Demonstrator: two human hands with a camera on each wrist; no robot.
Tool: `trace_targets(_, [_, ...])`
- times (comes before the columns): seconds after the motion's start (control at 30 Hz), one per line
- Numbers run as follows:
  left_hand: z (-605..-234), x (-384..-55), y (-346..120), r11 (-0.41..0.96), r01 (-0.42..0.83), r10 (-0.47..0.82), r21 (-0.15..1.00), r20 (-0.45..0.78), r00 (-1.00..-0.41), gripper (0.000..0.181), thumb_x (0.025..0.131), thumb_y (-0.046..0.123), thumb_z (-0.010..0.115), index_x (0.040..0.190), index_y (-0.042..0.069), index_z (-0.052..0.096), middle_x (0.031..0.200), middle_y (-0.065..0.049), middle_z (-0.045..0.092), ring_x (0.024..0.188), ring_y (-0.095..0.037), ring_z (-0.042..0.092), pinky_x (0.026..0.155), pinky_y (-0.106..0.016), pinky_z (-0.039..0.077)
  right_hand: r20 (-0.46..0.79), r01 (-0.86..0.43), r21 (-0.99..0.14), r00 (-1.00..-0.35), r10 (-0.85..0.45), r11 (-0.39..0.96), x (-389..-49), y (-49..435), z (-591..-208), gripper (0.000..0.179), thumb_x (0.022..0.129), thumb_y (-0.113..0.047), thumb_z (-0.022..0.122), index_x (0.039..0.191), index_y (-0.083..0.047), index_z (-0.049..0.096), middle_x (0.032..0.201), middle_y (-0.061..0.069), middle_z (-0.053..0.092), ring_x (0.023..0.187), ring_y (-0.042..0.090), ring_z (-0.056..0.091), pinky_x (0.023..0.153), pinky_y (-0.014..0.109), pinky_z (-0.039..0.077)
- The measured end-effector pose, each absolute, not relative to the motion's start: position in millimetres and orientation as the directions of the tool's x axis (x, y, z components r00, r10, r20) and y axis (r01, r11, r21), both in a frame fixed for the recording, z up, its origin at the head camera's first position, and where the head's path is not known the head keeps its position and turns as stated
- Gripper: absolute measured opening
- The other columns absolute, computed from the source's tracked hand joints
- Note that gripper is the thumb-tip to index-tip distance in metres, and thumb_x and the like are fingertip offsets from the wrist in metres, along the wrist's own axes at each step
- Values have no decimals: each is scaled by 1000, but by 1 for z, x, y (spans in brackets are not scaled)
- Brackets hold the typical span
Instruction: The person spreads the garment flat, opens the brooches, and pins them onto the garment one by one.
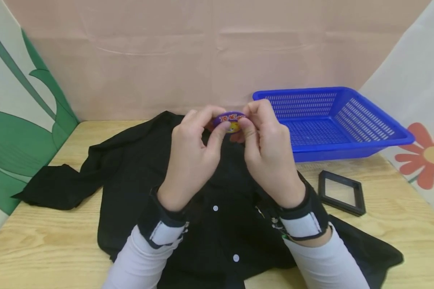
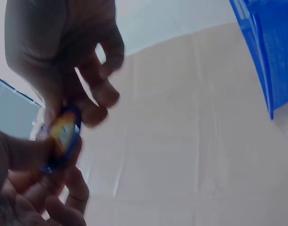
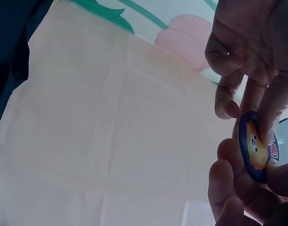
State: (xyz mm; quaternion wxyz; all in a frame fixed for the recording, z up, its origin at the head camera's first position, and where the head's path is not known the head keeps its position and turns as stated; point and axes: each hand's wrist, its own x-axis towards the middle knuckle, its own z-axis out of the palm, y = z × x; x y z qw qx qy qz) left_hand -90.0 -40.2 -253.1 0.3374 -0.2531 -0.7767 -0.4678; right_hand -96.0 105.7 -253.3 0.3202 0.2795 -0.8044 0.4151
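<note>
A small round purple badge with a yellow cartoon face and red lettering is held up between both hands. My left hand pinches its left edge between thumb and fingers, while my right hand pinches the right edge. The left wrist view has the badge blurred among the fingertips; in the right wrist view its printed front faces the camera and the back is hidden. Under the hands a black shirt with white buttons lies spread on the table, its left-side sleeve folded outward.
A blue plastic basket stands at the back right, just beyond my right hand. In front of it, a small black square frame rests on the wooden table. A pinkish cloth backdrop hangs behind, with patterned sheets at both sides.
</note>
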Motion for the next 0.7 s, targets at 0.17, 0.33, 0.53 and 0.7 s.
trace_targets(0.17, [-252, -91, -44, 391, 771, 103, 502, 809, -579, 13, 95, 12, 66, 98, 1, 72, 86, -8, 70, 86, -18, 57, 75, -29, 46, 749, -734, -490, -630, -205, 470, -94, 106, -252, 14, 101, -5, 49, 103, 9, 48, 87, 17, 68, 71, 19, 69, 68, 12, 53])
trace_targets(0.33, [-251, -90, -44, 399, 755, 108, 520, 791, -602, 14, 95, 14, 66, 97, 0, 71, 86, -9, 70, 86, -19, 57, 75, -30, 46, 746, -734, -495, -633, -205, 465, -94, 105, -251, 12, 101, -3, 49, 102, 9, 48, 86, 17, 67, 71, 19, 69, 67, 13, 53])
trace_targets(0.53, [-251, -92, -47, 440, 703, 111, 558, 743, -660, 19, 96, 16, 66, 103, 0, 71, 91, -11, 71, 91, -22, 60, 80, -33, 48, 760, -738, -484, -621, -193, 470, -97, 104, -253, 13, 101, -5, 51, 101, 8, 49, 84, 17, 69, 69, 20, 69, 66, 15, 54])
trace_targets(0.7, [-252, -100, -54, 474, 659, 113, 584, 702, -703, 16, 95, 15, 67, 101, 2, 73, 86, -10, 71, 86, -21, 58, 75, -32, 43, 747, -730, -481, -631, -209, 487, -102, 106, -257, 14, 100, -7, 57, 103, 5, 54, 79, 12, 71, 68, 16, 66, 57, 17, 47])
